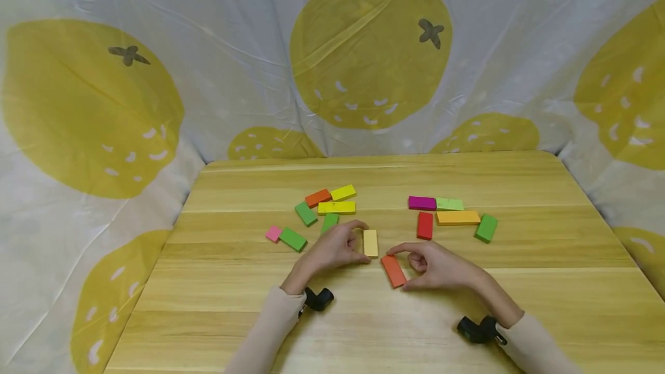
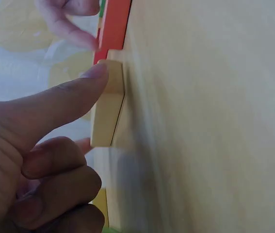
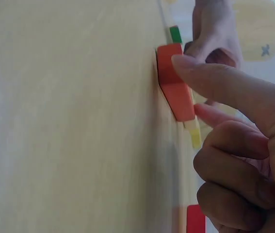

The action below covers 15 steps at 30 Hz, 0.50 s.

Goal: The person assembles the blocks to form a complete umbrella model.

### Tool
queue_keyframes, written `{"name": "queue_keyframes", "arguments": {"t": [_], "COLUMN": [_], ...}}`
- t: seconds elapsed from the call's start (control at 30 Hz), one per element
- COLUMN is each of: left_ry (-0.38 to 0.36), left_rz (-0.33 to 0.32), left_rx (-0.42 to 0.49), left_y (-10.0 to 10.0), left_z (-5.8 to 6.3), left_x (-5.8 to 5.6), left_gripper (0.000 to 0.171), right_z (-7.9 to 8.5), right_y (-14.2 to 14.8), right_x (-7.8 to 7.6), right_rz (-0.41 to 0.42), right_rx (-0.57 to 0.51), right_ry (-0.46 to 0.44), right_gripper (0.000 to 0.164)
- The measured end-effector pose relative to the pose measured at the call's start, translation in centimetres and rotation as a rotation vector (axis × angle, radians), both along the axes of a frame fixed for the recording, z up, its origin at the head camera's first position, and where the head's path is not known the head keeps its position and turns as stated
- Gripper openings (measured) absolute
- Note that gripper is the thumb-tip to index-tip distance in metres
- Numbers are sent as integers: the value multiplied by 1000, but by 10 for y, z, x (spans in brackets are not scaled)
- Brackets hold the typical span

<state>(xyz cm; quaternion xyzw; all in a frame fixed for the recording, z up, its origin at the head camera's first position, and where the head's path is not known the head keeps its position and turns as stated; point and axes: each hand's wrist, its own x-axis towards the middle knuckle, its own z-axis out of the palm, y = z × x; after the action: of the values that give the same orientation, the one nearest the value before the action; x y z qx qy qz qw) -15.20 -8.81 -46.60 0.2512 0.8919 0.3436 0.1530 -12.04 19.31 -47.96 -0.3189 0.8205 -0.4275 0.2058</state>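
Note:
My left hand [image 1: 336,247] pinches a pale yellow wooden block [image 1: 370,243] at its two ends, thumb at the near end and index finger at the far one. In the left wrist view the thumb presses the end of that pale block [image 2: 107,116], close over the table. To the right, my right hand [image 1: 441,266] pinches an orange-red block [image 1: 393,272] in the same way, its other fingers curled in. The right wrist view has the thumb on the near end of the orange-red block [image 3: 178,99]. The two blocks lie close together, a narrow gap between them.
Left on the wooden table [image 1: 218,281] are several blocks, among them a yellow block [image 1: 336,208], a green block [image 1: 293,239] and a pink block [image 1: 273,234]. At right lie a purple block [image 1: 422,203], a red block [image 1: 425,226] and an orange block [image 1: 458,218].

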Motion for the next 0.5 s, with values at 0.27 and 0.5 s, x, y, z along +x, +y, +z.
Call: {"name": "queue_keyframes", "arguments": {"t": [0.27,0.5], "left_ry": [-14,23], "left_rz": [-11,-14], "left_rx": [19,34], "left_y": [-4,0], "left_z": [-3,-6], "left_x": [-4,-7], "left_gripper": [58,57], "right_z": [0,1], "right_y": [-1,-19], "right_x": [0,9], "right_rz": [6,-34], "right_rx": [-8,-26], "right_ry": [-11,49], "right_gripper": [55,54]}}
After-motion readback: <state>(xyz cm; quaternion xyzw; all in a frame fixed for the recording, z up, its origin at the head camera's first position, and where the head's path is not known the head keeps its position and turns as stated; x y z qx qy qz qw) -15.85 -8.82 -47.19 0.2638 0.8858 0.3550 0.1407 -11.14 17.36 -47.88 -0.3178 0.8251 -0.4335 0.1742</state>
